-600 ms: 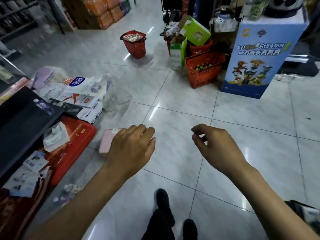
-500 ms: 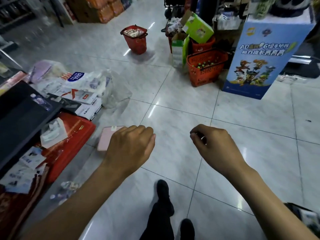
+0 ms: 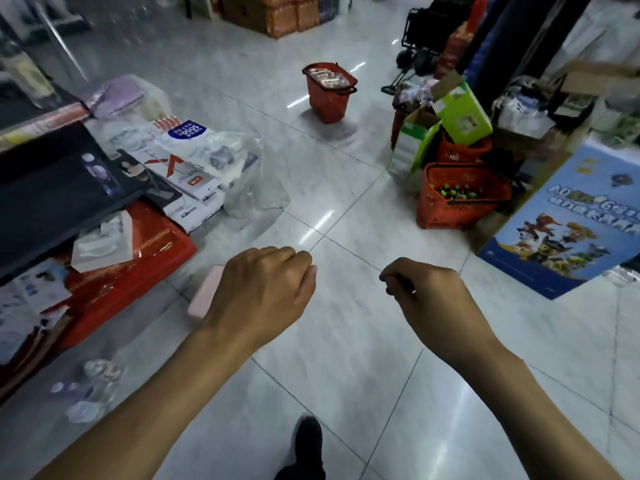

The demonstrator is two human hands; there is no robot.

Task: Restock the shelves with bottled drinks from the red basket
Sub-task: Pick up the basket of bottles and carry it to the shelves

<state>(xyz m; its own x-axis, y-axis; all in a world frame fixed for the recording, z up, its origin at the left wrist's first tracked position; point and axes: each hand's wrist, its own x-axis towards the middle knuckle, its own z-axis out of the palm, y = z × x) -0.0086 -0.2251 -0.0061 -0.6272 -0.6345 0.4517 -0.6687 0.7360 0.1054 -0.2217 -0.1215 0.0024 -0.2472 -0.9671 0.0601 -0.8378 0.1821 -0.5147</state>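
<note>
Our left hand (image 3: 263,289) hangs loosely curled at lower centre of the frame, fingers folded in and holding nothing. Our right hand (image 3: 426,296) is curled the same way beside it; a dark bit shows between thumb and forefinger, and we cannot tell whether it pinches something. The 2 hands are apart over the pale glossy tiled floor (image 3: 346,341). The wide red plastic mesh basket (image 3: 460,197) with green-capped bottles (image 3: 455,192) sits right of centre, well ahead of us. A taller red bucket-shaped basket (image 3: 329,93) stands at upper centre. We judge this the approach step; next we must walk over, bend and grasp bottles
</note>
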